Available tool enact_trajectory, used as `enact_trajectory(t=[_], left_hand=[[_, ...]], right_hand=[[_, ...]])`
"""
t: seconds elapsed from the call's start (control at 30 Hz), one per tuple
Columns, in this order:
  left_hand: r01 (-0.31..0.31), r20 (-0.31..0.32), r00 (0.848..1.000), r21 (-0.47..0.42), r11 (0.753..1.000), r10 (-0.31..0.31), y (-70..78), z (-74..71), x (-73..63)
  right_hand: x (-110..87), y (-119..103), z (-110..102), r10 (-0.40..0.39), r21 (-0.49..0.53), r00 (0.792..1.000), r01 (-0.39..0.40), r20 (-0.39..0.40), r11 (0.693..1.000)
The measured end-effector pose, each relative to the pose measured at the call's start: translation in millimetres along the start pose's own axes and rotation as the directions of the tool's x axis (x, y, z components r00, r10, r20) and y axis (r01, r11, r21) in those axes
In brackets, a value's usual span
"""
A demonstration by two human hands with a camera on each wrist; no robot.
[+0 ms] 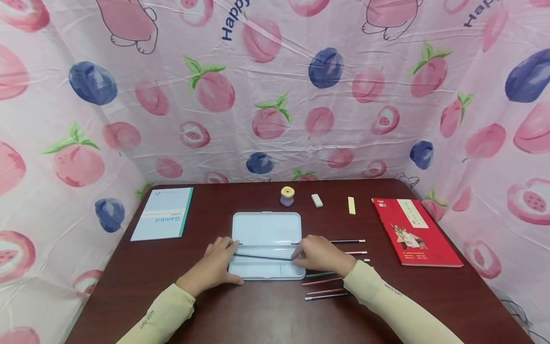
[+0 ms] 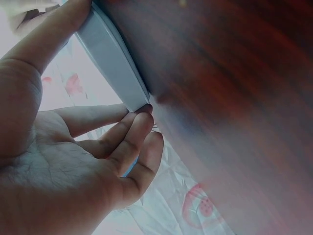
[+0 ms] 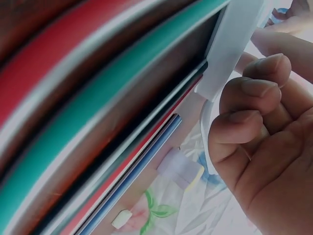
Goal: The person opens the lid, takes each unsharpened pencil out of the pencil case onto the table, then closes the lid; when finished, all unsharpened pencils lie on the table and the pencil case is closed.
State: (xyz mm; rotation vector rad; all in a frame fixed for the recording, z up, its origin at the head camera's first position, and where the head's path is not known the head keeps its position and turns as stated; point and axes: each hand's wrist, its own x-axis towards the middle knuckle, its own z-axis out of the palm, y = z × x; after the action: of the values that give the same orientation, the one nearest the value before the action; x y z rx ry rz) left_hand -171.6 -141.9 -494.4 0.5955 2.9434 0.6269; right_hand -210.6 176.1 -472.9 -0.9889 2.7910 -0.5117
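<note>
A pale blue pencil case (image 1: 266,228) lies with its lid folded back on the table. Across its inside runs a dark pencil (image 1: 263,257), slightly slanted; my right hand (image 1: 322,254) pinches its right end. In the right wrist view that hand's fingers (image 3: 244,117) are curled beside the case, and the held pencil is hidden. My left hand (image 1: 215,265) grips the case's left end, thumb at the near corner and fingers at the far side. The left wrist view shows the case's side wall (image 2: 110,61) between thumb and fingers.
Several pencils (image 1: 328,291) lie right of the case, partly under my right forearm. Behind stand a purple-and-yellow pot-shaped item (image 1: 287,196), a white eraser (image 1: 317,200) and a yellow strip (image 1: 351,205). A notebook (image 1: 161,220) lies left, a red book (image 1: 429,248) right.
</note>
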Motion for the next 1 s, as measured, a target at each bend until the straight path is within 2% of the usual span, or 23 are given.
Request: enact_trajectory(t=[0.33,0.83,1.0], left_hand=[[-0.007,-0.004,1.0,-0.003,1.0,0.007,0.7,0.1,-0.2],[-0.019,-0.005,1.0,-0.004,1.0,0.019,1.1,-1.7,-0.9],[-0.022,-0.007,1.0,-0.009,1.0,0.022,0.5,-2.0,-0.2]], right_hand=[[1.2,-2,2,0.007,0.005,1.0,-0.007,-0.001,1.0],[14.3,4,1,0.048,0.126,0.995,-0.058,0.084,0.99],[14.0,6,1,0.052,0.155,0.995,-0.064,0.08,0.986]])
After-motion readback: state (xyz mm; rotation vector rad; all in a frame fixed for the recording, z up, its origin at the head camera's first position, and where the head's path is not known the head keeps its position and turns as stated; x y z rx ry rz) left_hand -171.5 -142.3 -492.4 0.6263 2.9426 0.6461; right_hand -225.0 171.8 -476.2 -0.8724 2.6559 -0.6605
